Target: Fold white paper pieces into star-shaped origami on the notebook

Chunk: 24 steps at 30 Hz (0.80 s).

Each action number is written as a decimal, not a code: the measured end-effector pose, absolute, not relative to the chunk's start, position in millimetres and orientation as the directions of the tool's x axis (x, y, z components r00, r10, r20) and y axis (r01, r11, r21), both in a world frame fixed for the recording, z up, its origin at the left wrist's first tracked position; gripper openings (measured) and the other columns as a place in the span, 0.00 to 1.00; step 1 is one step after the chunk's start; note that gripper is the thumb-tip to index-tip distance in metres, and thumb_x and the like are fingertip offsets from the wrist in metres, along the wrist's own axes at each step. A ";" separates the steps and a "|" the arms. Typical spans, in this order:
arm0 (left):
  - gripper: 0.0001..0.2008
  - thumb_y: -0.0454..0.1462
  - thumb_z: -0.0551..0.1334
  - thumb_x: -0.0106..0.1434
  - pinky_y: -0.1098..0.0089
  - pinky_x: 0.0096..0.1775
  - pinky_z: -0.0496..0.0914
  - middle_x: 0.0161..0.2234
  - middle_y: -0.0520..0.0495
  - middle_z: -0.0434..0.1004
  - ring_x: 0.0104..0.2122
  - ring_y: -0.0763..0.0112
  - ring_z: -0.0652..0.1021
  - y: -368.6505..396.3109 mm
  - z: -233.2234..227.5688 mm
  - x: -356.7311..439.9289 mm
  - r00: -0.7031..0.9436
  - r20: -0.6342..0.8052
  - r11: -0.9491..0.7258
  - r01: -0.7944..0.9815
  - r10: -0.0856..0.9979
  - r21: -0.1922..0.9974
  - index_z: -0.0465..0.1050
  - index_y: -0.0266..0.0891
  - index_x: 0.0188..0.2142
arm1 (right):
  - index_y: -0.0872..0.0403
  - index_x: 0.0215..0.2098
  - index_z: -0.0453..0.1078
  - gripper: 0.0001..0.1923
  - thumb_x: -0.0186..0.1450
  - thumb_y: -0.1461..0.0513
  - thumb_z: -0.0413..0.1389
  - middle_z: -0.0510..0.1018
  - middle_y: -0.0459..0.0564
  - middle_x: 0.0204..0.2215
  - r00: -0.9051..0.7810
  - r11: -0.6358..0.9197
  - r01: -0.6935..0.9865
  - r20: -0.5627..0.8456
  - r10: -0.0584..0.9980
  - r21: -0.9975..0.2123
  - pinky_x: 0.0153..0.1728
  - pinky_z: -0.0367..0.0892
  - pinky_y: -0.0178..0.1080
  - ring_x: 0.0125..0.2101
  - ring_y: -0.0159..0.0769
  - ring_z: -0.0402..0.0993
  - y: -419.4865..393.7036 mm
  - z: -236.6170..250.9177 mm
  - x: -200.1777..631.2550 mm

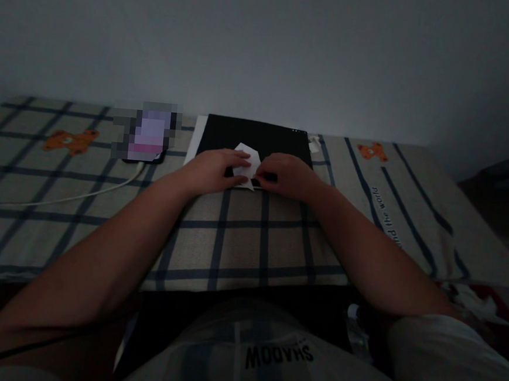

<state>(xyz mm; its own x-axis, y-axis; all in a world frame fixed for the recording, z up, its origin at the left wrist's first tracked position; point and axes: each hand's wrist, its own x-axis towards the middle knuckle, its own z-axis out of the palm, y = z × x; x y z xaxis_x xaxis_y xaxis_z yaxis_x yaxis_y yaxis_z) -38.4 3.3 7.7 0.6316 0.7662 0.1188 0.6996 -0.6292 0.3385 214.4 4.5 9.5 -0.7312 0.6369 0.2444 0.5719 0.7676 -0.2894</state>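
Observation:
A small folded piece of white paper (244, 165) lies over the front part of a black flat board or book (250, 132). My left hand (221, 169) has its fingers on top of the paper and its thumb at the lower edge, gripping it from the left. From the right, my right hand (280, 174) pinches the paper's right edge between thumb and curled fingers. The paper's lower end comes to a point between the hands. White sheets (195, 139) show along the left side of the black board.
A phone (149, 135), its screen blurred out, stands at the left with a white cable (100, 191) plugged in. A checked cloth (241, 248) covers the table, which meets the wall (265, 50). A scrap of white paper (314, 143) lies beside the board. Below the table's right edge is a clear bottle (358, 331).

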 end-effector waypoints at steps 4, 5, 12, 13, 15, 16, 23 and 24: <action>0.31 0.50 0.62 0.70 0.53 0.70 0.67 0.71 0.40 0.73 0.69 0.52 0.75 2.0 9.2 -38.3 0.625 0.116 -0.622 0.704 0.772 0.343 0.76 0.38 0.67 | 0.55 0.38 0.79 0.08 0.67 0.61 0.58 0.83 0.50 0.34 -0.614 0.675 0.615 0.290 0.734 -0.408 0.38 0.62 0.40 0.33 0.37 0.73 5.6 8.8 215.2; 0.32 0.50 0.62 0.70 0.52 0.70 0.67 0.71 0.40 0.73 0.69 0.52 0.75 1.9 9.4 -38.2 0.623 0.116 -0.620 0.706 0.773 0.342 0.76 0.38 0.67 | 0.55 0.38 0.79 0.08 0.67 0.61 0.58 0.82 0.50 0.33 -0.571 0.646 0.622 0.309 0.761 -0.442 0.37 0.61 0.40 0.32 0.36 0.71 6.5 8.7 216.0; 0.32 0.51 0.61 0.71 0.51 0.71 0.65 0.72 0.40 0.71 0.71 0.51 0.72 5.5 6.2 -39.1 0.648 0.099 -0.638 0.693 0.755 0.336 0.75 0.38 0.68 | 0.54 0.36 0.77 0.08 0.66 0.59 0.58 0.81 0.50 0.32 -0.434 0.519 0.728 0.286 0.854 -0.447 0.36 0.59 0.41 0.32 0.38 0.70 11.5 5.0 219.2; 0.31 0.50 0.61 0.71 0.51 0.71 0.65 0.72 0.39 0.71 0.71 0.51 0.72 6.0 5.7 -39.3 0.651 0.096 -0.641 0.693 0.753 0.331 0.75 0.38 0.68 | 0.54 0.36 0.78 0.08 0.67 0.59 0.58 0.81 0.51 0.32 -0.455 0.535 0.729 0.283 0.845 -0.426 0.37 0.60 0.41 0.34 0.39 0.71 11.1 4.6 218.7; 0.32 0.50 0.61 0.71 0.51 0.71 0.65 0.72 0.38 0.71 0.71 0.50 0.72 6.6 5.3 -39.6 0.657 0.096 -0.647 0.689 0.748 0.326 0.75 0.36 0.68 | 0.54 0.37 0.78 0.10 0.68 0.56 0.59 0.82 0.52 0.34 -0.508 0.581 0.712 0.283 0.814 -0.394 0.39 0.60 0.42 0.36 0.40 0.71 9.8 4.3 217.4; 0.32 0.50 0.61 0.71 0.51 0.71 0.65 0.72 0.37 0.71 0.71 0.50 0.72 6.6 5.3 -39.7 0.660 0.097 -0.651 0.685 0.745 0.327 0.75 0.35 0.68 | 0.54 0.37 0.78 0.11 0.68 0.55 0.60 0.82 0.52 0.35 -0.529 0.601 0.701 0.284 0.799 -0.384 0.40 0.60 0.42 0.36 0.41 0.72 9.1 4.3 216.7; 0.32 0.50 0.61 0.71 0.52 0.72 0.65 0.72 0.38 0.71 0.71 0.51 0.72 5.6 5.9 -39.3 0.659 0.101 -0.652 0.689 0.745 0.316 0.75 0.36 0.68 | 0.53 0.36 0.79 0.09 0.70 0.57 0.60 0.83 0.53 0.36 -0.476 0.573 0.743 0.329 0.816 -0.346 0.42 0.62 0.44 0.39 0.44 0.74 13.2 0.8 217.3; 0.33 0.50 0.61 0.71 0.52 0.71 0.65 0.72 0.37 0.71 0.71 0.51 0.72 5.4 6.0 -39.1 0.659 0.100 -0.652 0.690 0.745 0.313 0.75 0.34 0.68 | 0.53 0.36 0.79 0.09 0.70 0.57 0.60 0.83 0.53 0.35 -0.450 0.547 0.761 0.324 0.832 -0.348 0.42 0.63 0.44 0.39 0.44 0.75 14.9 -0.6 218.1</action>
<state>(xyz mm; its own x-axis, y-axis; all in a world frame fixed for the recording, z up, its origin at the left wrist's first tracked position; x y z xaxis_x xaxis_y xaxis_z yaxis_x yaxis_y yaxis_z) -39.1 5.4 6.0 0.6592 0.7453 0.0998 0.6901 -0.6524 0.3133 218.1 14.9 -0.6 -0.4502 0.8320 0.3242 0.7611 0.5474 -0.3479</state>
